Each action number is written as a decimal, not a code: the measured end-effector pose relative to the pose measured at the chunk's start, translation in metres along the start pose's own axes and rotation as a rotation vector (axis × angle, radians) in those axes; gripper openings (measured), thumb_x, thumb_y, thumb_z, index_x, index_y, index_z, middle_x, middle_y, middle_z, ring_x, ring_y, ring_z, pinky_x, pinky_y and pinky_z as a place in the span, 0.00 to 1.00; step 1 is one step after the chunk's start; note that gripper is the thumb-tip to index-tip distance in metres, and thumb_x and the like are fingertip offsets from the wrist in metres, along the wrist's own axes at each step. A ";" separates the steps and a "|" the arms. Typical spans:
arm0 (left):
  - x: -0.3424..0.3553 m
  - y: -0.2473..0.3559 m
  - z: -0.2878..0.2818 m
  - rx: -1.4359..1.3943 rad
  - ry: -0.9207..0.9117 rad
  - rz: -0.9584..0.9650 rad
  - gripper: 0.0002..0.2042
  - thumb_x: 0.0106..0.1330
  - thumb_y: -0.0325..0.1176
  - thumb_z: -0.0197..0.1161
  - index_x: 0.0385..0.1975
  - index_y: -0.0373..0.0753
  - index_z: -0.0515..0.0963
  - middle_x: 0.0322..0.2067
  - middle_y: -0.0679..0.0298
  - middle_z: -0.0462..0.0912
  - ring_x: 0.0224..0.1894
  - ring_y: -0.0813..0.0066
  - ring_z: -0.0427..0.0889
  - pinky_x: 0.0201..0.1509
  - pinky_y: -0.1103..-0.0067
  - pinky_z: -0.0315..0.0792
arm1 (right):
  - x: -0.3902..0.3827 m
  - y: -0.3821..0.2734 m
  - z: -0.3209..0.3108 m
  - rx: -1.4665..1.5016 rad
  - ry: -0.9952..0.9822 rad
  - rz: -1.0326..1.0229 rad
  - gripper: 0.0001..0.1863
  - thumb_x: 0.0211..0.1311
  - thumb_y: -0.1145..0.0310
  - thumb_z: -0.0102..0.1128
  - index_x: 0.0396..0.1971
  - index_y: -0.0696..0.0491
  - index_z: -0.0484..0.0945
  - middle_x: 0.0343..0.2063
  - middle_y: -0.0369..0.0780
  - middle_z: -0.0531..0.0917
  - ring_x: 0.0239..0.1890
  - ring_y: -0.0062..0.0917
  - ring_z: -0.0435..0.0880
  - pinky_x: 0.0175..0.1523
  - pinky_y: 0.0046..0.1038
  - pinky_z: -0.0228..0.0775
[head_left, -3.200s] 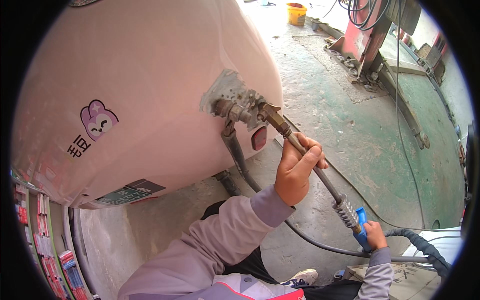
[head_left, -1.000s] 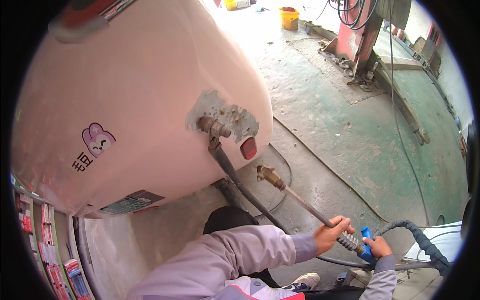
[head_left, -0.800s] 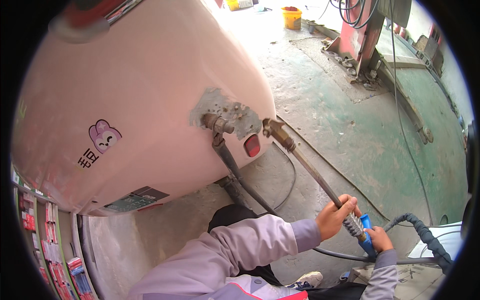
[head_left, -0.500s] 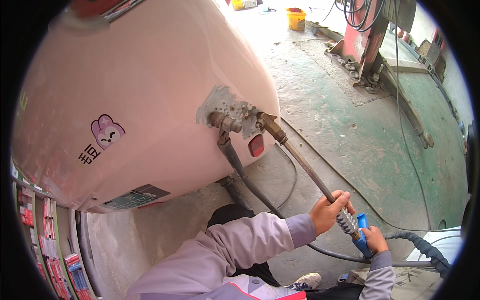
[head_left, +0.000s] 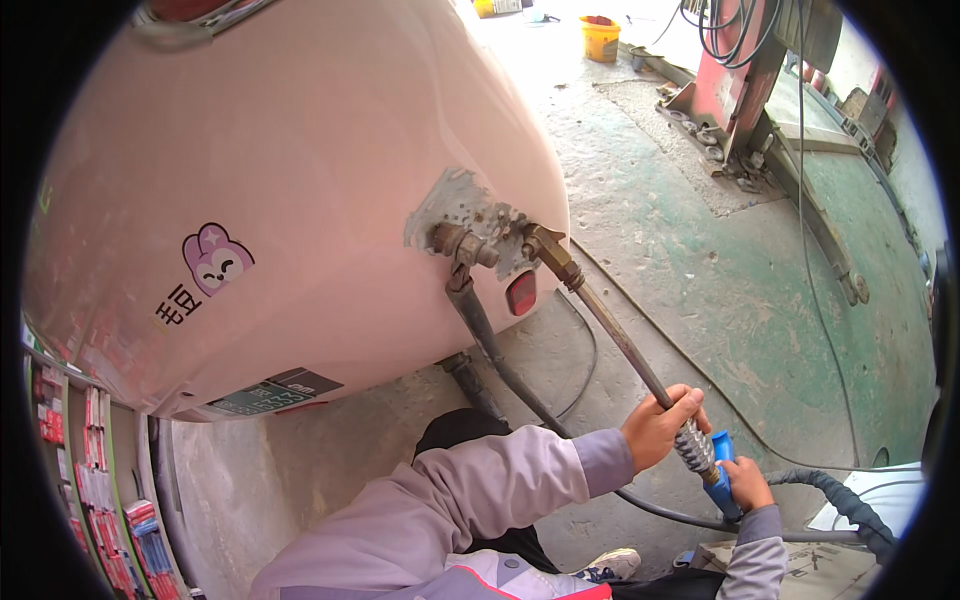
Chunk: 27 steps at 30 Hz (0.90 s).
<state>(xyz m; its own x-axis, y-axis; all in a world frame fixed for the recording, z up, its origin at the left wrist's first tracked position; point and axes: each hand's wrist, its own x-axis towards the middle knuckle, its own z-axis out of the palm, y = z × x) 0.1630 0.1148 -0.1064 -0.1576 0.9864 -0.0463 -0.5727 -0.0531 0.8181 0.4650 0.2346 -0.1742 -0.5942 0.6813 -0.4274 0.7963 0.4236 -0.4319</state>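
My left hand (head_left: 660,428) is wrapped around the metal rod of a slide-hammer dent puller (head_left: 625,343), just above its ribbed silver sleeve. The fingers of my right hand (head_left: 748,484) close on the blue handle (head_left: 719,492) at the tool's lower end. At the upper end, a brass-coloured head (head_left: 552,254) rests against a bared grey patch (head_left: 452,202) on the pink car body (head_left: 350,150); its exact contact is hidden. Beside it, a round metal clamp piece (head_left: 463,245) with a thick black cable (head_left: 474,318) is fixed to the same patch.
Below the patch sits a red reflector (head_left: 522,293). Thin cables (head_left: 680,345) cross the floor, and a sleeved black hose (head_left: 838,494) runs at lower right. A red lift post (head_left: 722,90) and a yellow bucket (head_left: 600,40) stand farther off. Shelves (head_left: 105,490) line the left.
The car patch and the tool's brass head sit slightly farther right in the picture. Both hands keep their hold on the dent puller, almost unmoved.
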 end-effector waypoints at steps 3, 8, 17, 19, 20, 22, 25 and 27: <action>0.000 0.000 0.002 -0.006 0.001 -0.003 0.19 0.79 0.43 0.47 0.30 0.35 0.76 0.29 0.63 0.80 0.35 0.78 0.78 0.44 0.78 0.72 | 0.000 0.008 0.004 -0.115 -0.019 -0.058 0.10 0.64 0.64 0.56 0.39 0.50 0.83 0.28 0.53 0.78 0.33 0.48 0.80 0.37 0.42 0.70; 0.000 0.007 0.002 -0.029 0.017 -0.030 0.19 0.78 0.43 0.48 0.29 0.36 0.75 0.28 0.63 0.81 0.35 0.78 0.78 0.45 0.78 0.71 | -0.003 0.013 0.007 -0.088 0.006 -0.013 0.10 0.64 0.64 0.56 0.40 0.50 0.83 0.27 0.53 0.77 0.31 0.48 0.79 0.35 0.42 0.69; 0.001 0.017 0.002 -0.120 0.098 -0.050 0.21 0.78 0.42 0.45 0.25 0.34 0.75 0.27 0.58 0.81 0.35 0.71 0.80 0.47 0.73 0.73 | -0.005 -0.005 0.000 -0.032 -0.005 0.072 0.31 0.61 0.46 0.58 0.31 0.68 0.76 0.33 0.63 0.78 0.41 0.58 0.79 0.45 0.45 0.70; 0.005 0.039 -0.005 -0.051 0.119 0.002 0.21 0.77 0.40 0.45 0.22 0.35 0.74 0.24 0.56 0.80 0.33 0.68 0.80 0.46 0.72 0.74 | -0.006 -0.013 -0.004 -0.020 0.017 0.077 0.31 0.61 0.46 0.58 0.31 0.68 0.76 0.33 0.63 0.78 0.41 0.58 0.79 0.45 0.45 0.70; 0.009 0.053 -0.011 -0.117 0.164 0.070 0.22 0.76 0.39 0.45 0.18 0.36 0.72 0.21 0.54 0.79 0.30 0.64 0.80 0.44 0.69 0.74 | -0.007 -0.018 -0.005 -0.012 0.029 0.083 0.32 0.61 0.46 0.58 0.31 0.68 0.76 0.33 0.63 0.78 0.41 0.58 0.79 0.45 0.45 0.70; 0.015 0.083 -0.025 -0.389 0.161 0.118 0.22 0.75 0.43 0.46 0.18 0.38 0.70 0.19 0.56 0.75 0.27 0.61 0.78 0.43 0.64 0.74 | -0.008 -0.029 -0.009 0.101 0.039 0.232 0.32 0.61 0.46 0.58 0.31 0.69 0.76 0.32 0.63 0.78 0.41 0.57 0.79 0.45 0.45 0.70; 0.015 0.099 -0.027 -0.452 0.180 0.158 0.21 0.76 0.42 0.45 0.20 0.39 0.70 0.18 0.58 0.75 0.27 0.63 0.78 0.43 0.64 0.74 | -0.011 -0.042 -0.015 0.122 0.034 0.287 0.33 0.60 0.45 0.58 0.30 0.69 0.76 0.33 0.64 0.78 0.41 0.57 0.80 0.46 0.44 0.70; 0.012 0.082 -0.017 -0.345 0.246 0.176 0.20 0.77 0.41 0.45 0.22 0.39 0.71 0.19 0.59 0.75 0.28 0.63 0.79 0.43 0.65 0.74 | -0.012 -0.050 -0.018 0.125 0.032 0.312 0.34 0.59 0.43 0.59 0.30 0.69 0.76 0.33 0.64 0.79 0.41 0.56 0.80 0.47 0.43 0.70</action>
<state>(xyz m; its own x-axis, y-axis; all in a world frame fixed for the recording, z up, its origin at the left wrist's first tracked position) 0.1007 0.1198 -0.0493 -0.4388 0.8938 -0.0926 -0.7478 -0.3060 0.5892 0.4345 0.2159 -0.1336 -0.3185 0.7859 -0.5300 0.9180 0.1164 -0.3791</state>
